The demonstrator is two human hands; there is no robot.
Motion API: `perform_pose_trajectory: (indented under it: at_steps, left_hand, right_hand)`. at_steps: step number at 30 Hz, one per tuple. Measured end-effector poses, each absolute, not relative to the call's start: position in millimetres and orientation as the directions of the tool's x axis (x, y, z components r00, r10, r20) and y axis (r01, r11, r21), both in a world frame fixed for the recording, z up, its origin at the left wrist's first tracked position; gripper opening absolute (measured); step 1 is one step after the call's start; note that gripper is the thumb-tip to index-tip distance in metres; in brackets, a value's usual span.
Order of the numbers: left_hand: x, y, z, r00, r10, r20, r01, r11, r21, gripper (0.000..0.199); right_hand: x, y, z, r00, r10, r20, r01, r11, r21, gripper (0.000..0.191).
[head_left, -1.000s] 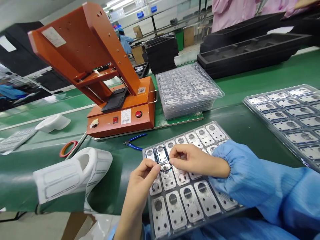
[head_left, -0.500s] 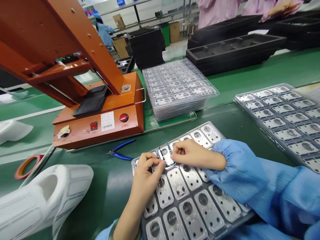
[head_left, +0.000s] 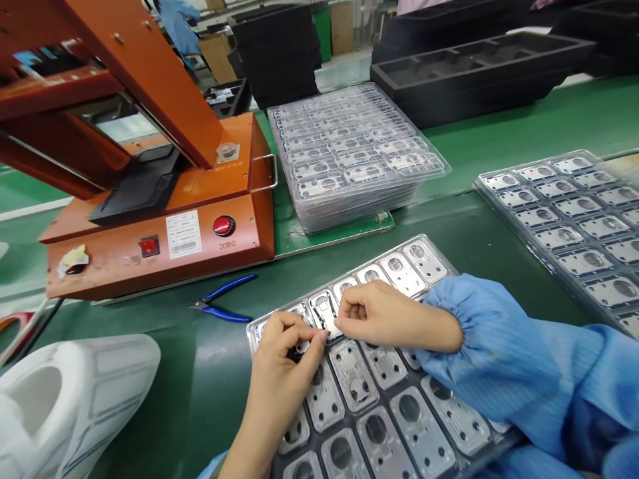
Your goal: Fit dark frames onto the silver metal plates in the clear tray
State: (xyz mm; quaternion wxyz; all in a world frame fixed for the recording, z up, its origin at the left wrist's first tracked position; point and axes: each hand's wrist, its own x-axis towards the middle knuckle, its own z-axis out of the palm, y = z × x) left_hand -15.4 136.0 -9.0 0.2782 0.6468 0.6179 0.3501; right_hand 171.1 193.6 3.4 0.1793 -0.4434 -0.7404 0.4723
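Note:
A clear-edged tray (head_left: 439,247) holds rows of silvery metal plates in dark pockets. My left hand (head_left: 287,349) is over its upper left part, thumb and fingers pinched close together beside a plate (head_left: 324,311) with dark marks on it. From the right, my right hand (head_left: 372,313) reaches to the same plate, its fingers curled and thumb tip near the plate's lower right edge. Whatever either pinch holds is too small to make out. Light blue sleeves cover my forearms.
Blue-handled cutters (head_left: 227,311) lie left of the tray. Behind them stands an orange press (head_left: 219,256). Stacked clear trays (head_left: 357,206), black foam trays (head_left: 449,100) and another filled tray (head_left: 539,256) surround the back and right. A white object (head_left: 114,372) sits at left.
The view has shifted, so the press looks larger and farther left. Both hands stay at the same plate; my right fingertips sit slightly lower, near its bottom edge.

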Motion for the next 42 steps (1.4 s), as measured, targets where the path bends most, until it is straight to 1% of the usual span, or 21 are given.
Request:
perform_pose_trajectory:
  at_steps: [5,9,17,26,32,37,42]
  left_hand:
    - [-15.9,133.6,-9.0,0.004,0.997,0.079,0.659,-0.062,0.750,0.014]
    - [-16.2,133.0,-7.6,0.031,0.995,0.091,0.680,-0.088,0.728,0.013]
    - [-14.2,135.2,-5.6,0.050,0.990,0.134,0.685,-0.132,0.716,0.012]
    - [-15.5,135.1,-7.1,0.062,0.989,0.135,0.703,-0.140,0.697,0.014]
    - [-15.0,134.8,-7.5,0.054,0.990,0.132,0.698,-0.132,0.704,0.014]
    - [-14.8,135.0,-7.6,0.056,0.990,0.132,0.700,-0.133,0.702,0.013]
    - [-14.9,136.1,-9.3,0.058,0.990,0.129,0.699,-0.132,0.703,0.012]
  right_hand:
    - [171.7,193.3,3.0,-0.542,0.825,-0.160,0.495,0.160,-0.854,0.010]
    - [172.1,193.4,2.3,-0.544,0.825,-0.153,0.499,0.172,-0.849,0.009]
    - [171.2,193.6,2.3,-0.547,0.825,-0.142,0.503,0.189,-0.843,0.009]
    - [170.5,192.5,3.3,-0.540,0.834,-0.111,0.537,0.240,-0.809,0.009]
    - [170.6,192.8,2.0,-0.536,0.838,-0.100,0.533,0.244,-0.810,0.010]
    - [170.2,192.0,2.3,-0.544,0.836,-0.076,0.545,0.284,-0.789,0.010]
    - [171.1,190.1,0.8,-0.555,0.831,-0.016,0.543,0.347,-0.765,0.011]
